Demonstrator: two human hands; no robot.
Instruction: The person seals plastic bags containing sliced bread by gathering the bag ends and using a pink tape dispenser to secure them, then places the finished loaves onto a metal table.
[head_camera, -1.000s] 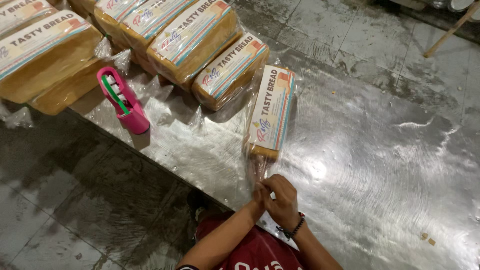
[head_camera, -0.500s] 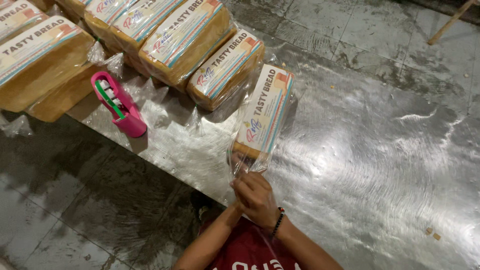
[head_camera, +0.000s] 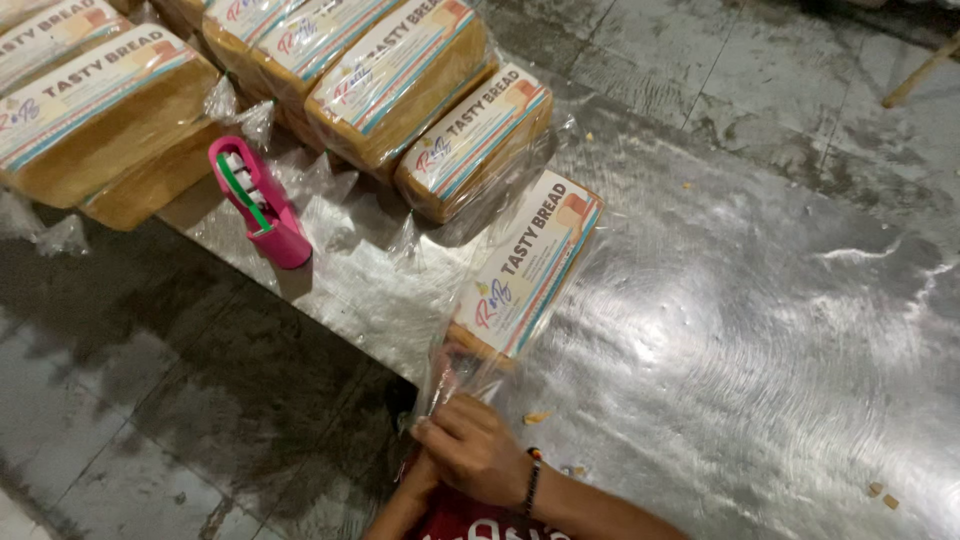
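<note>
A bagged loaf of sliced bread (head_camera: 530, 265) with a printed white label lies slantwise on the shiny metal table (head_camera: 750, 330), near its front edge. The clear bag's loose end (head_camera: 450, 375) is gathered at the near side of the loaf. My right hand (head_camera: 475, 455), with a bead bracelet on the wrist, is closed around that gathered end. My left hand (head_camera: 418, 468) lies pressed under the right one, mostly hidden, and grips the same bag end.
Several more bagged loaves (head_camera: 395, 80) lie in a row at the back left. A pink tape dispenser (head_camera: 260, 205) stands by the table's edge. Wet grey floor (head_camera: 150, 400) shows to the left. A wooden stick (head_camera: 920, 70) lies at the far right. Crumbs dot the table.
My hands have drawn the bag's end toward me and to the left. The loaf has swung to a more slanted lie.
</note>
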